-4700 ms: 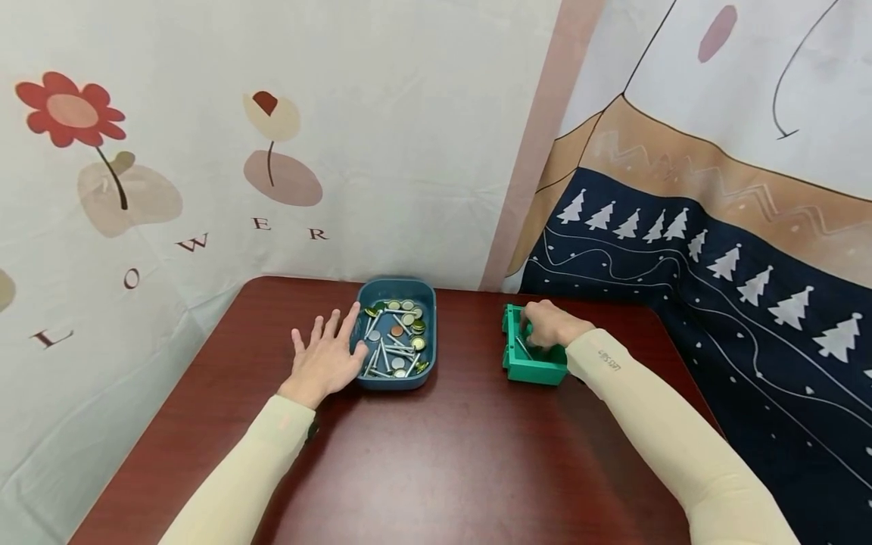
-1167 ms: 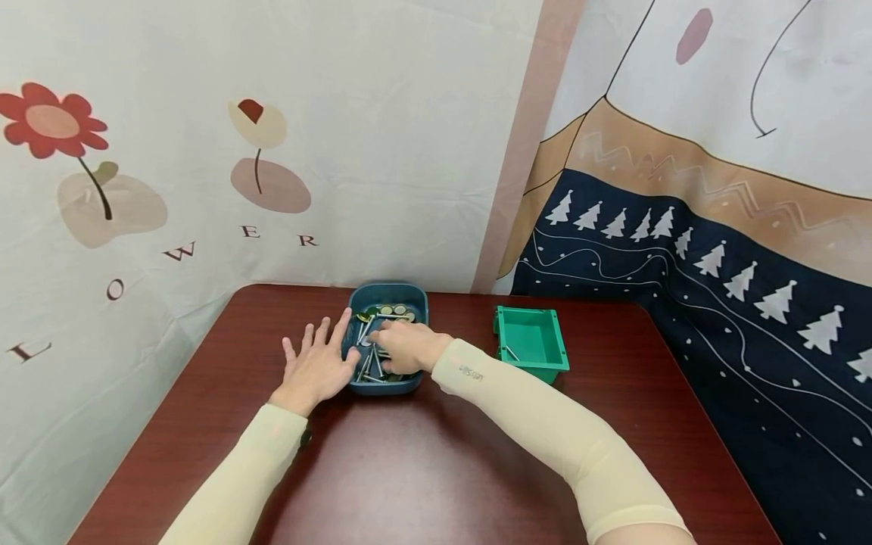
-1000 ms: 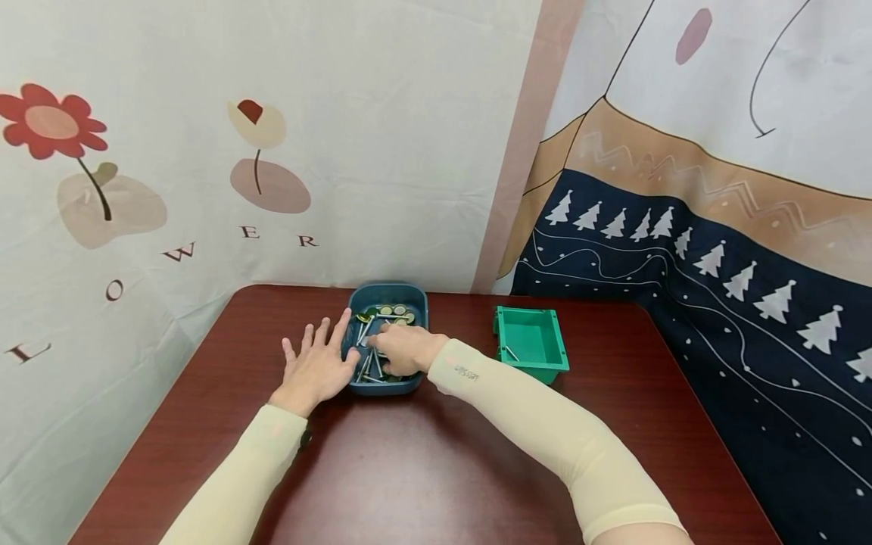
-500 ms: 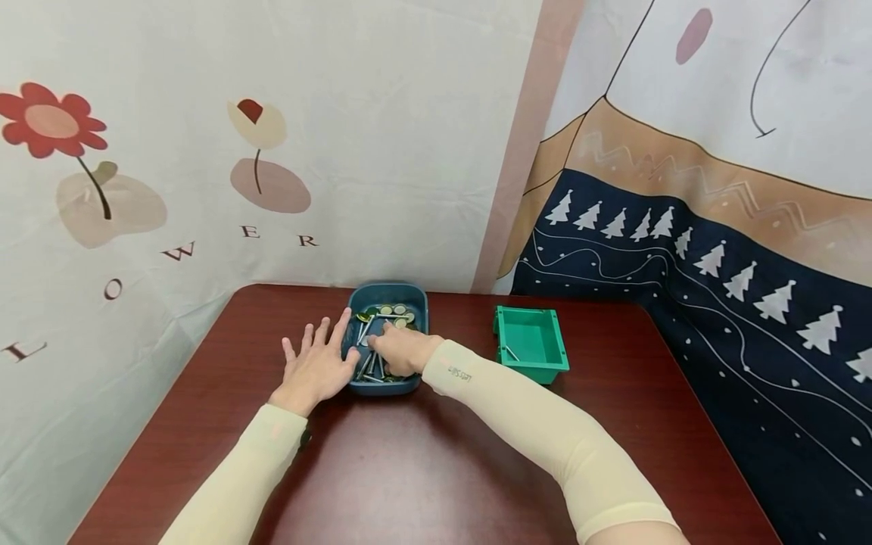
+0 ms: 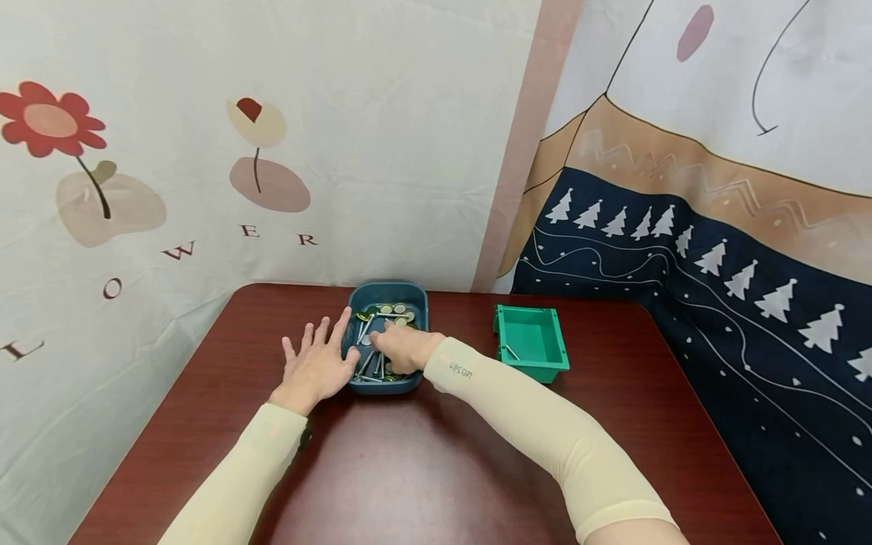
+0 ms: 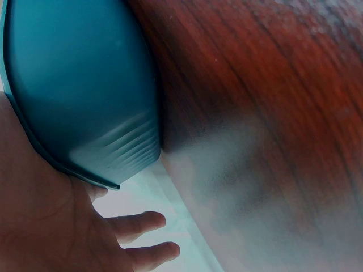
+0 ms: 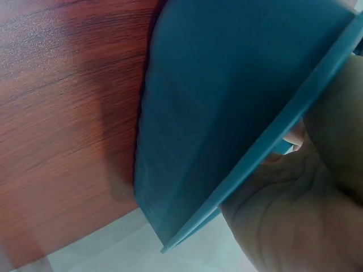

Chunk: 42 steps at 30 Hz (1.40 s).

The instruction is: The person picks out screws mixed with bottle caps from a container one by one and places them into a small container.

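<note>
My left hand has its fingers spread, with the thumb and forefinger against the left rim of a dark blue bin. In the left wrist view, the palm lies along the rim of the bin. Over the bin's right rim my right hand reaches in, fingers pointing down among the contents. Its fingertips are partly hidden, so whether they pinch anything cannot be seen. Inside lie several long silvery nails or screws and several round, flat, coin-like discs, some gold-green.
To the right stands a green plastic box with one slim silvery nail or screw inside near its left wall. Both containers sit near the back edge of a reddish-brown table. A printed cloth hangs behind.
Since the earliest frame my right hand has moved left, from the green box into the blue bin. Over the last second it has shifted only slightly there. My left hand keeps its place.
</note>
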Each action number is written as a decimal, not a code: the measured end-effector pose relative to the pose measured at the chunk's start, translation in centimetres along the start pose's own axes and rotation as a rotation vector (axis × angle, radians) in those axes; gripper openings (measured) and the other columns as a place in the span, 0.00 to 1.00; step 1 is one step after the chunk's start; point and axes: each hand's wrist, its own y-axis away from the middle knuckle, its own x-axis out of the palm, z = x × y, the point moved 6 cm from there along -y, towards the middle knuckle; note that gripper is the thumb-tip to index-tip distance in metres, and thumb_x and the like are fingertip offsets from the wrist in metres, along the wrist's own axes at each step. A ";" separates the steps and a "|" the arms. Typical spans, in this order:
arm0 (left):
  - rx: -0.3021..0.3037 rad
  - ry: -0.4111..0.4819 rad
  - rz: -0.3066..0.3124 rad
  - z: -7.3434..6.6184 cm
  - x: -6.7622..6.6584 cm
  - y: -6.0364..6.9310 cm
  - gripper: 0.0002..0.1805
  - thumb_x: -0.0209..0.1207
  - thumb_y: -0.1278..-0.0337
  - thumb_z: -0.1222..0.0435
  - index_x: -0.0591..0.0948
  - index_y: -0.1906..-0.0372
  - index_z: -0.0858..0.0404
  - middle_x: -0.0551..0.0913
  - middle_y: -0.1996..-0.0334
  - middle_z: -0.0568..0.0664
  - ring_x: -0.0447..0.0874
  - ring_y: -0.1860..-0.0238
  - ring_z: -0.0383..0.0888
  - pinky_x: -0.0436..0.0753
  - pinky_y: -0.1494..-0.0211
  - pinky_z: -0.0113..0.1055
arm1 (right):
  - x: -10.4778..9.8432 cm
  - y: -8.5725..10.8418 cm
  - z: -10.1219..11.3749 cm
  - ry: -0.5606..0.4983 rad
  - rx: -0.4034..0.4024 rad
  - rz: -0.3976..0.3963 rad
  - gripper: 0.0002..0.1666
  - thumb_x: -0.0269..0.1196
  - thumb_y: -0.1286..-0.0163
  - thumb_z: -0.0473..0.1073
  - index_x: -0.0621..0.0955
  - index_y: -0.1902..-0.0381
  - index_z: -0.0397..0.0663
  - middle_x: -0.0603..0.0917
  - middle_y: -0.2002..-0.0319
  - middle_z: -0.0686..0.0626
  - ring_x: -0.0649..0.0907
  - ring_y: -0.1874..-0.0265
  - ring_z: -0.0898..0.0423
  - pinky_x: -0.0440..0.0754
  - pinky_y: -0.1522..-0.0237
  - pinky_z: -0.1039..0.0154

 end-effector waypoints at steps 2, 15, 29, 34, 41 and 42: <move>-0.003 -0.002 -0.001 0.1 0.0 0.0 0.46 0.45 0.09 0.46 0.40 0.00 0.43 0.48 0.04 0.73 0.42 0.05 0.82 0.34 0.12 0.90 | -0.2 0.0 0.0 0.011 -0.012 -0.013 0.36 0.70 0.12 0.45 0.75 0.12 0.50 0.79 0.16 0.40 0.82 0.18 0.45 0.90 0.25 0.54; -0.006 0.006 0.001 0.4 0.0 -0.1 0.46 0.46 0.09 0.46 0.40 0.00 0.43 0.49 0.04 0.74 0.41 0.05 0.82 0.32 0.12 0.90 | -1.0 0.5 0.1 -0.013 -0.054 -0.052 0.28 0.74 0.16 0.41 0.85 0.23 0.49 0.89 0.28 0.47 0.86 0.26 0.48 0.90 0.28 0.58; 0.004 0.013 -0.007 0.0 -0.4 0.0 0.46 0.47 0.09 0.46 0.41 0.00 0.43 0.49 0.05 0.75 0.42 0.06 0.83 0.34 0.12 0.90 | -1.9 1.6 -0.1 -0.049 -0.098 -0.118 0.27 0.72 0.18 0.31 0.87 0.24 0.45 0.91 0.27 0.45 0.90 0.27 0.50 0.90 0.27 0.60; 0.002 0.004 -0.001 0.0 0.0 0.0 0.46 0.46 0.09 0.46 0.41 0.00 0.43 0.49 0.05 0.75 0.42 0.05 0.83 0.34 0.12 0.90 | -2.1 2.1 -0.4 -0.073 -0.109 -0.130 0.27 0.69 0.19 0.28 0.88 0.25 0.44 0.91 0.27 0.45 0.90 0.27 0.49 0.91 0.28 0.59; 0.003 -0.002 -0.016 -0.1 -0.1 -0.1 0.46 0.46 0.10 0.46 0.43 0.00 0.44 0.51 0.05 0.74 0.44 0.05 0.82 0.35 0.12 0.90 | -2.5 2.2 -1.1 -0.094 -0.107 -0.173 0.25 0.68 0.20 0.28 0.90 0.30 0.44 0.95 0.37 0.44 0.93 0.44 0.53 0.93 0.38 0.61; 0.002 -0.001 -0.014 -0.1 -0.1 -0.1 0.46 0.46 0.10 0.46 0.43 0.00 0.44 0.51 0.05 0.75 0.44 0.05 0.82 0.36 0.12 0.90 | -2.4 2.2 -1.2 -0.097 -0.107 -0.177 0.24 0.67 0.20 0.28 0.90 0.30 0.44 0.95 0.38 0.44 0.93 0.47 0.53 0.93 0.41 0.62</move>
